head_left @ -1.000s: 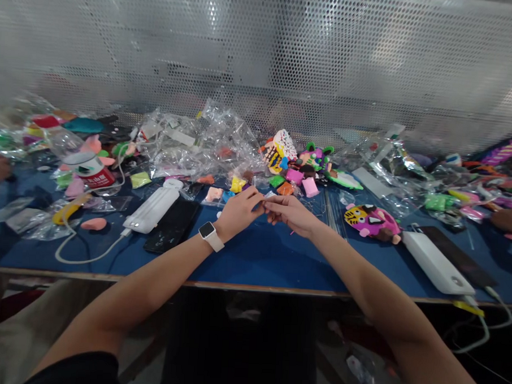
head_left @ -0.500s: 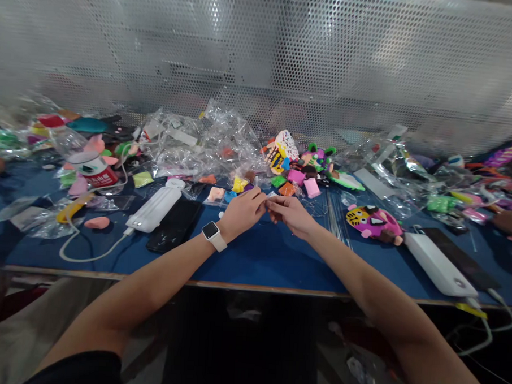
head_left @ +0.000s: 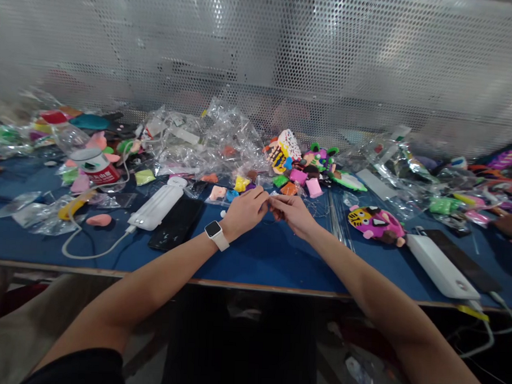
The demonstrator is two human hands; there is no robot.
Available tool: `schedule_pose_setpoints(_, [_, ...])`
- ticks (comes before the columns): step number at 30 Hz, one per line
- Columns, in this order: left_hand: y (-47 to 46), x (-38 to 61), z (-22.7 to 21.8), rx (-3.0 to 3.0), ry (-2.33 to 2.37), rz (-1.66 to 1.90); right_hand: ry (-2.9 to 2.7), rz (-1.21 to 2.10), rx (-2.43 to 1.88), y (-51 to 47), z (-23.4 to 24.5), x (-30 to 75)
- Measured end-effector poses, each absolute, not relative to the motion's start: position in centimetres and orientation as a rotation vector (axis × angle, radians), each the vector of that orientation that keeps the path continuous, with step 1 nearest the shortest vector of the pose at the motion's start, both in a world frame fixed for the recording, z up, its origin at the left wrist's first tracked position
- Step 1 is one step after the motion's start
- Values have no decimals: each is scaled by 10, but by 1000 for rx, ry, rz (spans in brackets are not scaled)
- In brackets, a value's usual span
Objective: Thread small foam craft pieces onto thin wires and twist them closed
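My left hand [head_left: 245, 211], with a white watch [head_left: 217, 234] on its wrist, and my right hand [head_left: 292, 212] meet over the blue table [head_left: 261, 260]. Both have their fingers pinched together around something small and pale that I cannot make out. Just beyond the fingertips lie small coloured clay blocks, yellow [head_left: 240, 183], orange [head_left: 286, 189] and pink [head_left: 312, 187], and crumpled clear plastic bags [head_left: 207, 142]. A colourful clay figure [head_left: 283, 149] stands behind them.
A white power bank [head_left: 160, 206] and black phone [head_left: 177, 222] lie left of my hands. A pink and yellow clay tiger face [head_left: 375, 222], another power bank [head_left: 441, 267] and phone [head_left: 460, 258] lie right. A perforated metal screen [head_left: 261, 62] backs the table. Another person's hand [head_left: 511, 224] shows far right.
My hands stay pinched together and have barely shifted. The other person's hand at the far left has drawn out of view.
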State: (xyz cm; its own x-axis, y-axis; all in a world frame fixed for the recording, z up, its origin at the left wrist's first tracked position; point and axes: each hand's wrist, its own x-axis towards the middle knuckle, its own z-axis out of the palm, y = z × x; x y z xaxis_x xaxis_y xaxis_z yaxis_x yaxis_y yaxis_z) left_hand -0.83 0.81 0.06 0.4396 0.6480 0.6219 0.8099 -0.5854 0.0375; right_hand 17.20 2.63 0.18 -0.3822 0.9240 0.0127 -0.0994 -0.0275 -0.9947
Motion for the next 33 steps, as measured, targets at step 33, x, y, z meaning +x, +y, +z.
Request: schedule_pose_setpoints(33, [4, -1, 5, -2610, -1250, -1514, -1383, 1448, -868, 28, 7, 175])
